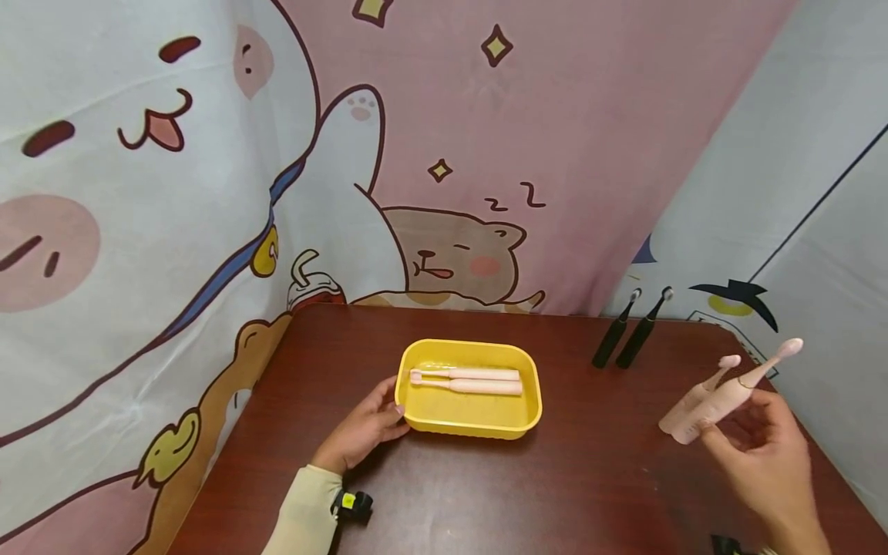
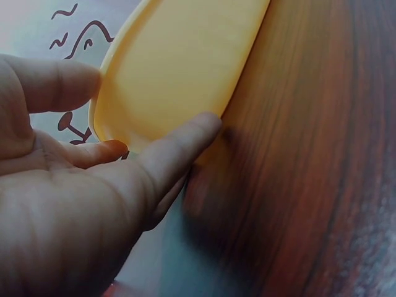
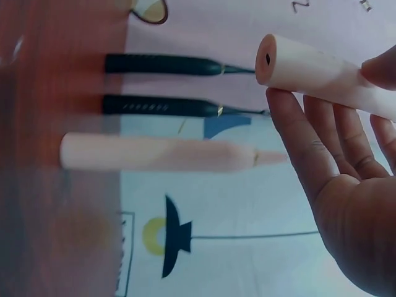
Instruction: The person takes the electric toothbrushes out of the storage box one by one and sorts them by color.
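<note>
My right hand point(image 1: 766, 459) grips a pink electric toothbrush point(image 1: 721, 402) by its handle, brush head up and tilted right. In the right wrist view the held handle's base point(image 3: 266, 60) is off the table. Just behind it a second pink electric toothbrush point(image 3: 161, 153) stands upright on the table. My left hand point(image 1: 368, 424) holds the left end of a yellow plastic tray point(image 1: 472, 428), with the thumb point(image 2: 179, 148) along its near side and fingers at its end. Inside the tray lie two pink electric toothbrushes point(image 1: 486, 385), side by side, heads to the left.
Two black electric toothbrushes point(image 1: 627, 339) stand upright near the back right of the dark red wooden table point(image 1: 541, 486). A cartoon-printed cloth point(image 1: 555, 154) hangs behind and along the table's sides.
</note>
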A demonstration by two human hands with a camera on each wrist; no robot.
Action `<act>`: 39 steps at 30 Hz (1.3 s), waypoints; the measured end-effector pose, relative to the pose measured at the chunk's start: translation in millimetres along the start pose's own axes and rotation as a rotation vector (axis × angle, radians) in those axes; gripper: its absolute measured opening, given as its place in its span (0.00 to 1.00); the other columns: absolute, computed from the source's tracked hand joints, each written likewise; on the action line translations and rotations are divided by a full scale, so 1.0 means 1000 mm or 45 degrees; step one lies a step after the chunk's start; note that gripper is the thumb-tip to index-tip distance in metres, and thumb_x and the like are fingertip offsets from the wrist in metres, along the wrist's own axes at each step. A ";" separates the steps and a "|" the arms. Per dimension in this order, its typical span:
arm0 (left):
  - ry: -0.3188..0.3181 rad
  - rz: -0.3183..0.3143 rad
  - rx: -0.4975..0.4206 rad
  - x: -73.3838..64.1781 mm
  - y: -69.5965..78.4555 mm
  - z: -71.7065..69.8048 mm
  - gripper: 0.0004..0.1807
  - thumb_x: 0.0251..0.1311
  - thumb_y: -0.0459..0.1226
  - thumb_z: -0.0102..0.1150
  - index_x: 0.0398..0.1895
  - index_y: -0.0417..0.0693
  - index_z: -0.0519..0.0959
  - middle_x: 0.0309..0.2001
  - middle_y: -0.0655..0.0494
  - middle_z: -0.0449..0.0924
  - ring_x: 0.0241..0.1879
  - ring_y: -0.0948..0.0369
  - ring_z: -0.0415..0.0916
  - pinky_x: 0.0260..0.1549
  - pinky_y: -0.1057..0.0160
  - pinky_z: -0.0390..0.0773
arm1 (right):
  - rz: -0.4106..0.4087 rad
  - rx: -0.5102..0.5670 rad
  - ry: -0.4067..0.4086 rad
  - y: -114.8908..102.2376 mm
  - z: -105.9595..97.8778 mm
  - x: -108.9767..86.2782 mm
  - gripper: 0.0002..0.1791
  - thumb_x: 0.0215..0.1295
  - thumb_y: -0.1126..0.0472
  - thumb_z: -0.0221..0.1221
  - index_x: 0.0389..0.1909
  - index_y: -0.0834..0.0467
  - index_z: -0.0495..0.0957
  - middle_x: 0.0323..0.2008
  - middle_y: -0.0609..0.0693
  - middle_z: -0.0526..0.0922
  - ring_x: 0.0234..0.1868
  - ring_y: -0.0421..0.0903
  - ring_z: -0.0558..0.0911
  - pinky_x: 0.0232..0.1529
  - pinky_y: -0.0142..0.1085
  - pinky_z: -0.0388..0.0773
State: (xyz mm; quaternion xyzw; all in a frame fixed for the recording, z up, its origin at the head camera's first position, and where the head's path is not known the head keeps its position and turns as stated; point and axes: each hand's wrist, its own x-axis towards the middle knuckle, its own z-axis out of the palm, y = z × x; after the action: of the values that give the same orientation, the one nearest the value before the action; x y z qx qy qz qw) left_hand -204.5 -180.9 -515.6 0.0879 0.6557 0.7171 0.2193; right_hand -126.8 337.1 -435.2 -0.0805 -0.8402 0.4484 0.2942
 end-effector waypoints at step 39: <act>-0.004 -0.007 -0.006 0.001 -0.001 -0.001 0.34 0.83 0.30 0.40 0.86 0.43 0.43 0.81 0.31 0.52 0.76 0.39 0.64 0.70 0.39 0.72 | 0.202 -0.448 -0.219 0.085 -0.001 0.005 0.34 0.59 0.57 0.76 0.60 0.63 0.70 0.45 0.64 0.87 0.33 0.11 0.65 0.28 0.22 0.65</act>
State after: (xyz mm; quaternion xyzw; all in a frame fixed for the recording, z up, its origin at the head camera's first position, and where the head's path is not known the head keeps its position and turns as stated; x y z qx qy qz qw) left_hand -206.1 -181.4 -517.3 0.0869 0.6539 0.7180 0.2224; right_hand -140.8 389.7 -500.5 -0.1578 -0.9186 0.3219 0.1665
